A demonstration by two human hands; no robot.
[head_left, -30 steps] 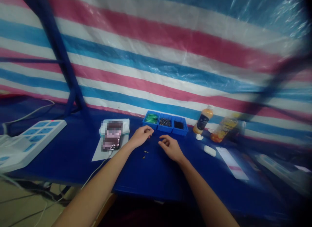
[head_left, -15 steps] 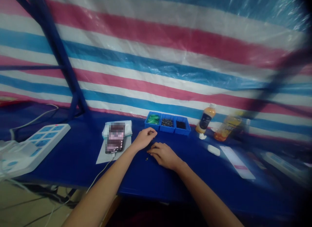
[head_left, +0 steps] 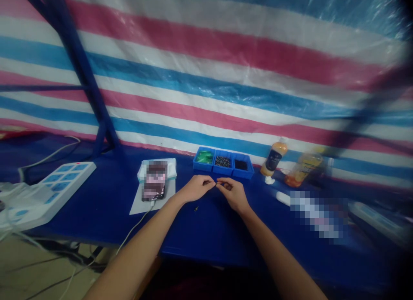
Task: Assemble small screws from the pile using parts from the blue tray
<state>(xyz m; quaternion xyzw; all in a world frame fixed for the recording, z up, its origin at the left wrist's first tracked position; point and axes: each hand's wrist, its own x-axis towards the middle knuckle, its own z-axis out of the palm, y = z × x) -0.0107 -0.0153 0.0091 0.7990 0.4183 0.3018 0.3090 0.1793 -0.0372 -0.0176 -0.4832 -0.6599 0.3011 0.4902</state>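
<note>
Over the blue table (head_left: 190, 235), my left hand (head_left: 198, 188) and my right hand (head_left: 232, 193) meet fingertip to fingertip. Both are closed in a pinch; whatever sits between the fingers is too small to make out. A tiny brass-coloured piece (head_left: 196, 209) lies on the table below my left hand. Just beyond the hands stand three joined blue bins: one with green pieces (head_left: 204, 157), one with small dark and silvery parts (head_left: 223, 161), and one with black parts (head_left: 240, 164).
At left are a white power strip (head_left: 61, 190) and a phone (head_left: 154, 179) with a cable, propped on a tissue pack (head_left: 172, 167). Two drink bottles (head_left: 274, 157) and a crumpled tissue (head_left: 269, 180) stand back right. A white case (head_left: 283, 198) lies nearer. A striped sheet (head_left: 193, 93) hangs behind.
My right hand has lifted off the table area near the brass-coloured piece and moved up and right. My left hand has shifted slightly down and right, and the fingertips now meet.
</note>
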